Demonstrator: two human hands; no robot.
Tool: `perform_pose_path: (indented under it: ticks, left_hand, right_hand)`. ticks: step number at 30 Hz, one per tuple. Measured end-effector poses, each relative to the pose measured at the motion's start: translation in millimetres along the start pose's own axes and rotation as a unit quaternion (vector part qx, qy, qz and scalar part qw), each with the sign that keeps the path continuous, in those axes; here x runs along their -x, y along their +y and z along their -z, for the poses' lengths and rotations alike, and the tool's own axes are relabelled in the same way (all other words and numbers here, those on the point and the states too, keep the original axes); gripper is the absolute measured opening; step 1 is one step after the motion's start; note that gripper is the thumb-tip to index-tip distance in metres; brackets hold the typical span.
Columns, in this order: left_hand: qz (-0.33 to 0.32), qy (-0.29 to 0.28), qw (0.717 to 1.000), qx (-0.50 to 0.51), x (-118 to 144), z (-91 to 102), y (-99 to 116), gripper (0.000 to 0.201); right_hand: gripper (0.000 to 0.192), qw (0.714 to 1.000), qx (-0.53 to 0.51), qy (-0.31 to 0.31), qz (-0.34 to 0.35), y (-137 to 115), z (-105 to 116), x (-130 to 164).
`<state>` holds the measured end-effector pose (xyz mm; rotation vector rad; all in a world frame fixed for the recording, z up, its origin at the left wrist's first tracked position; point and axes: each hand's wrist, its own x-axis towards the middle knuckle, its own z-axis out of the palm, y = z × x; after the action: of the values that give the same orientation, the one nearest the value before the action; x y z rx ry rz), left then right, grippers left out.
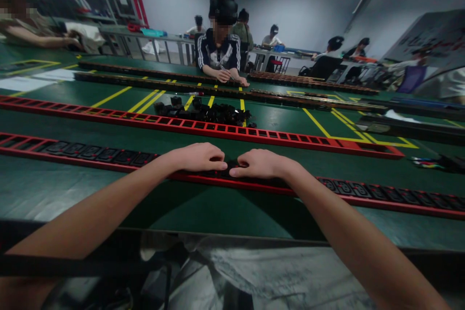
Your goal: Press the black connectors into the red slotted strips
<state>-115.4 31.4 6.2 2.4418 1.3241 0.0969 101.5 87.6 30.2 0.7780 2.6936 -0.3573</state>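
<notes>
A long red frame [250, 183] lies across the near part of the table, with black square parts [105, 154] set in a row in many of its slots. Over the middle of this row, my left hand [196, 157] has its fingers curled, the thumb reaching inward. My right hand [256, 162] faces it, closed the same way, its thumb tip close to the left one. Between the two thumbs a black square part [228, 169] shows in its slot, and both hands hold it. The fingertips on the far side are hidden behind my hands.
Beyond lies a second red frame [218, 131] with bare slots, and behind it a pile of loose black parts [218, 112]. Long dark rails [160, 82] cross farther back. Coloured cables [428, 162] lie at right. A co-worker [220, 48] sits opposite; another sits at left.
</notes>
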Motion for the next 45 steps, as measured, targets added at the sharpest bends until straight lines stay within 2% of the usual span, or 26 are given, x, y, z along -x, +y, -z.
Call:
perform_pose_path:
  ticks: [13,19,24,27,29,37,41,45]
  left_hand:
    - [-0.002,0.002,1.000,-0.006,-1,-0.6,-1,0.043]
    - [0.006,-0.001,1.000,-0.008,0,-0.9,-2,0.044]
    - [-0.005,0.002,1.000,-0.008,0,-1.9,-3,0.040]
    - [-0.006,0.000,1.000,-0.007,1,-1.8,-3,0.040]
    - [-0.006,-0.004,1.000,-0.001,2,-0.9,-4,0.041]
    - [0.017,-0.029,0.999,0.009,7,5.9,-8,0.044]
    - [0.006,-0.023,1.000,0.008,5,4.4,-3,0.044]
    - [0.004,-0.012,1.000,-0.001,3,2.0,1,0.044]
  right_hand:
    - [0.077,1.000,-0.001,-0.001,-0.003,1,-1,-1]
    - [0.071,1.000,0.008,0.001,0.000,-4,3,2]
    - [0.061,0.993,0.037,0.081,0.077,-20,-2,7]
    - [0.054,0.985,0.089,0.121,0.080,-27,-7,6]
    - [0.051,0.983,0.111,0.124,0.077,-29,-8,5]
    - [0.054,0.989,0.133,0.051,0.038,-24,3,17]
    - [0.056,0.992,0.125,-0.015,-0.001,-18,11,25]
    - [0.061,0.995,0.085,-0.051,0.003,-10,17,25]
